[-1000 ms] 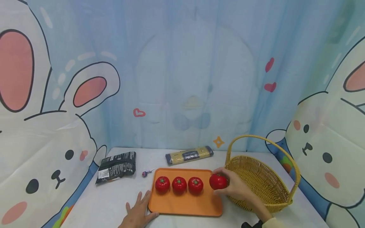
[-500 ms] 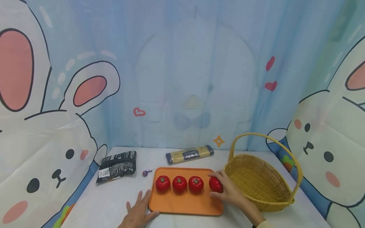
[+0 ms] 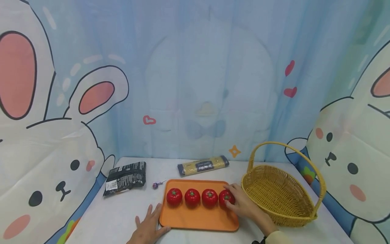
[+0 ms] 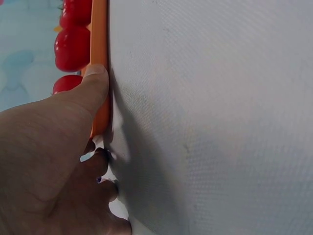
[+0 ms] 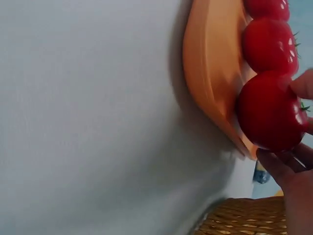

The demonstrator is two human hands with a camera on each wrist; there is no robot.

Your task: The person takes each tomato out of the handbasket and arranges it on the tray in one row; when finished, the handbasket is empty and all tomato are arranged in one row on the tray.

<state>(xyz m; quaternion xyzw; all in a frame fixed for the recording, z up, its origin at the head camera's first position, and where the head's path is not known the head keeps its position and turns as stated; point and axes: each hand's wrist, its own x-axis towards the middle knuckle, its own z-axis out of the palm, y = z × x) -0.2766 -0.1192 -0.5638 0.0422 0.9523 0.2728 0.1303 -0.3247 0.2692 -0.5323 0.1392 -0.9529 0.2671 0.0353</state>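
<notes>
Several red tomatoes with green stems stand in a row on an orange tray (image 3: 198, 220). My right hand (image 3: 243, 205) holds the rightmost tomato (image 3: 224, 197), which sits on the tray against its neighbour (image 3: 209, 198). In the right wrist view, the thumb and fingers are curved around that held tomato (image 5: 269, 112). My left hand (image 3: 147, 227) lies with spread fingers at the tray's left end. Its thumb touches the tray's front rim (image 4: 100, 41) in the left wrist view.
A yellow wicker basket (image 3: 283, 220) with a tall handle stands right of the tray. Behind the tray lies a yellow and dark blue packet (image 3: 203, 166). A lollipop (image 3: 156, 185) and a black bag (image 3: 125, 179) are at the left. A printed curtain (image 3: 195, 84) hangs behind.
My right hand has brought its tomato leftward and down onto the tray, up to the end of the row. The left hand has stayed in place.
</notes>
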